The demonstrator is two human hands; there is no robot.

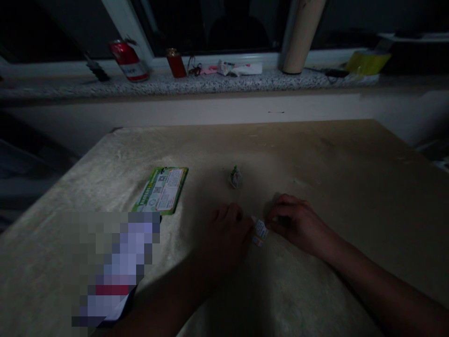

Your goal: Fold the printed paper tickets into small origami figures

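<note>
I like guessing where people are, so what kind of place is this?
Probably a room indoors, maybe at home: there's a bare-topped table by a window, and a speckled sill holding odds and ends like a red can.

Small printed piece, pale, orange near lower end, between left hand and right hand.

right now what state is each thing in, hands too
left hand: palm down, fingers bent
right hand: fingers curled
small printed piece: between the hands
small wrapper: crumpled
green printed card: lying flat
red drink can: upright, opened or not unclear
pale tube: standing on end
</note>
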